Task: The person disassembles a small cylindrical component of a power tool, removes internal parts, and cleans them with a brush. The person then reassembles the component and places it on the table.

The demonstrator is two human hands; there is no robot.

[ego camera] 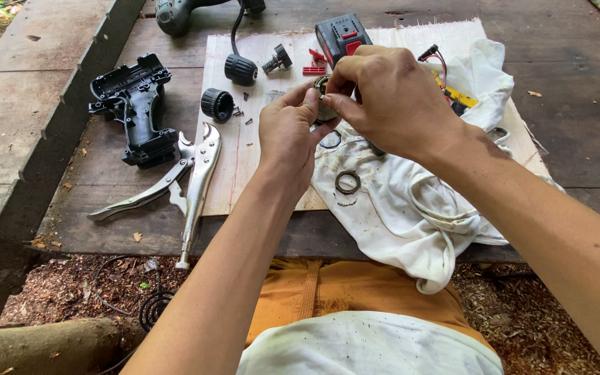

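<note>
Weathered wood bench (564, 118) outdoors, white board (244, 167) and rag (411, 208) on it, locking pliers (189, 177) lower left, black drill housing (137, 107) upper left. Frame center: my left hand (287, 135) and right hand (383, 101) both pinch the small round metal part (323, 97), fingertips closed on it just above the board. Best to keep it low over the rag, grip steady, so nothing small drops & rolls off.

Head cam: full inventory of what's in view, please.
Small round metal part: 1, silver, held between both hands.
Drill housing shell: 1, black, left on the table.
Locking pliers: 1, silver, beside the shell.
Knurled collars: 2, black, on the plywood sheet.
Battery pack: 1, red and black, top of sheet.
Metal ring: 1, grey, on the white cloth.
Loose screws: several, dark, on sheet.
Wooden table: 1, weathered grey-brown.
Left hand: pinching the part.
Right hand: pinching the part.
</note>
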